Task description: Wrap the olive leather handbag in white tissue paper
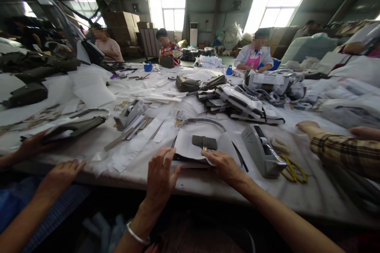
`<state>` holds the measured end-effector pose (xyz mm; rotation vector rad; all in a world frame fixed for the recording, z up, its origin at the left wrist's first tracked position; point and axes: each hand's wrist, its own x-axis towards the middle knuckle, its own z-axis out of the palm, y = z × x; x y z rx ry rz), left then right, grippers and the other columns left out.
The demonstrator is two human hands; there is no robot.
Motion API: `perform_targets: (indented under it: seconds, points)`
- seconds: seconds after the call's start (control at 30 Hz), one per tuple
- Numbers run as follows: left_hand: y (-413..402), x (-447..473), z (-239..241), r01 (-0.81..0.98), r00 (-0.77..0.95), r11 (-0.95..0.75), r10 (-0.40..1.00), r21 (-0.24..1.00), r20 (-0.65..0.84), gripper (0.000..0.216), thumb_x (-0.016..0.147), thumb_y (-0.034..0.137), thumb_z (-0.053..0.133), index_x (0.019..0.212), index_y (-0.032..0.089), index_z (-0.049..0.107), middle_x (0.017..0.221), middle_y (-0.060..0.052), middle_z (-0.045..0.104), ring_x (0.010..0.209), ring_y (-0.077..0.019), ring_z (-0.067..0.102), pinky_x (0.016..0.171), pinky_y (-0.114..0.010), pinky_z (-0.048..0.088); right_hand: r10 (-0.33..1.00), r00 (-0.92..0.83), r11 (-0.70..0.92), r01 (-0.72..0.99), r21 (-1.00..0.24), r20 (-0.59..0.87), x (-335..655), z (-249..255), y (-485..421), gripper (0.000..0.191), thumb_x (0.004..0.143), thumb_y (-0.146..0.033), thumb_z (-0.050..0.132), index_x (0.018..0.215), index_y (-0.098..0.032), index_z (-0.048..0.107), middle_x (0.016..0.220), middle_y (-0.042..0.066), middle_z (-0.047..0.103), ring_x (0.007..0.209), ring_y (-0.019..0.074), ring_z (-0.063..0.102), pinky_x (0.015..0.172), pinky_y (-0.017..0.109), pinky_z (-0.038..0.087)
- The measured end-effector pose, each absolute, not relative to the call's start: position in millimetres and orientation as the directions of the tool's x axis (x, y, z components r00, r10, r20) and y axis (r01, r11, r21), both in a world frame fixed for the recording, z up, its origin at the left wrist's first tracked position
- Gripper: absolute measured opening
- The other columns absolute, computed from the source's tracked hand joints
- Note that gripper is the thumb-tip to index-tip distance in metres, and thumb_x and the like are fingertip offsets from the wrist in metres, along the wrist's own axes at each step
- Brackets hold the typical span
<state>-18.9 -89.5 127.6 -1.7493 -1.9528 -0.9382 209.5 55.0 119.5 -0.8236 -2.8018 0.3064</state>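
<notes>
A handbag wrapped in white paper (199,142) lies flat near the table's front edge, its grey flap with a metal clasp showing and its strap curving round it. My left hand (160,178), with a bangle on the wrist, rests open at the bag's near left corner, fingers stretched up. My right hand (227,166) lies open and flat on the paper at the bag's near right edge. Neither hand grips anything.
A grey tape dispenser (263,152) and yellow-handled scissors (292,170) sit right of the bag. A co-worker's hands (57,176) work at the left, another's plaid sleeve (344,152) at the right. Wrapped bags (240,102) and paper strips (139,126) cover the table. Three people sit at the far side.
</notes>
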Motion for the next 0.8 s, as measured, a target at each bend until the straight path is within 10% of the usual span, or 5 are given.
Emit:
perform_targets:
  seconds: [0.17,0.33,0.53,0.8]
  points:
    - [-55.4,0.6,136.1,0.971,0.228,-0.235,0.864,-0.04,0.448,0.052,0.089,0.019,0.059,0.139,0.019,0.047,0.142,-0.014,0.054,0.14,-0.0308,0.039,0.118,-0.057,0.023,0.518,-0.851,0.834,0.482,-0.268,0.082,209.6,128.4,61.0,0.07,0.076,-0.011,0.068,0.142,-0.026,0.048,0.139,0.01,0.058,0.12,0.0292,0.06,0.101,0.041,0.048]
    - [-35.0,-3.0,134.2,0.955,0.297,-0.279,0.887,-0.103,0.353,0.026,0.096,0.012,0.044,0.115,0.018,0.06,0.104,-0.008,0.07,0.105,-0.0207,0.065,0.115,-0.047,0.032,0.459,-0.885,0.822,0.457,-0.338,-0.082,212.9,150.4,73.3,0.088,0.071,-0.006,0.066,0.152,-0.018,0.033,0.14,0.014,0.056,0.122,0.0307,0.059,0.102,0.04,0.048]
    - [-33.0,1.4,135.7,0.904,0.397,-0.33,0.885,-0.271,0.244,0.041,0.094,0.007,0.041,0.133,0.016,0.051,0.077,-0.004,0.066,0.075,-0.0193,0.065,0.106,-0.046,0.041,0.367,-0.93,0.897,0.361,-0.254,-0.027,217.1,136.7,71.6,0.076,0.074,0.002,0.047,0.148,-0.013,0.038,0.144,0.017,0.051,0.128,0.028,0.054,0.108,0.045,0.044]
    - [-33.8,-10.4,125.5,0.863,0.466,-0.406,0.87,-0.302,0.163,0.053,0.093,0.006,0.041,0.144,0.019,0.041,0.095,-0.011,0.067,0.087,-0.0232,0.065,0.081,-0.037,0.052,0.446,-0.886,0.892,0.429,-0.139,0.124,220.6,113.2,54.9,0.067,0.081,0.003,0.037,0.146,-0.014,0.041,0.144,0.016,0.052,0.132,0.0264,0.05,0.111,0.048,0.042]
